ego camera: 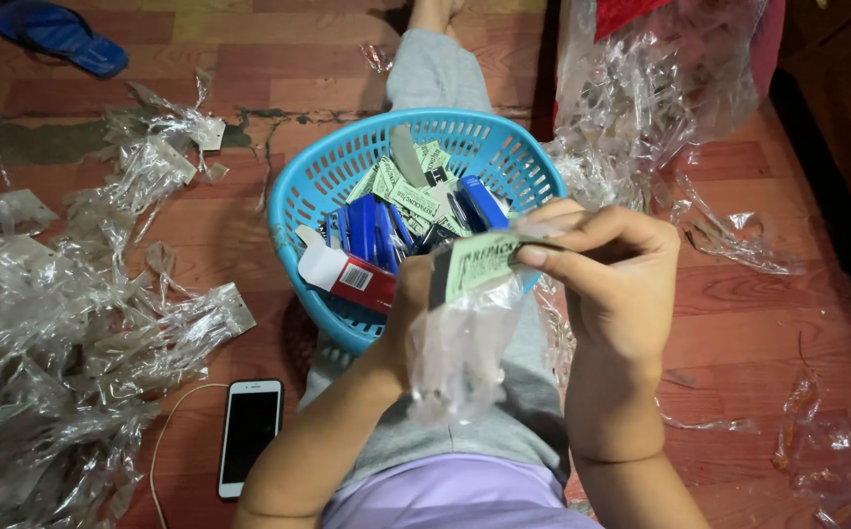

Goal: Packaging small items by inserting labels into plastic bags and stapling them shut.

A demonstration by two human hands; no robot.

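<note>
I sit on the floor with a blue plastic basket on my lap. My right hand pinches the top of a small green paper label at its fingertips. Below it my left hand grips the same label's lower left end together with a clear plastic bag that hangs down over my wrist. Both hands hover just in front of the basket's near rim. Inside the basket lie several blue staplers, more green paper labels and a red and white cardboard box.
Heaps of crumpled clear plastic wrappers cover the floor at left and behind the basket at right. A white smartphone with a cable lies near my left elbow. A blue flip-flop rests at the far left.
</note>
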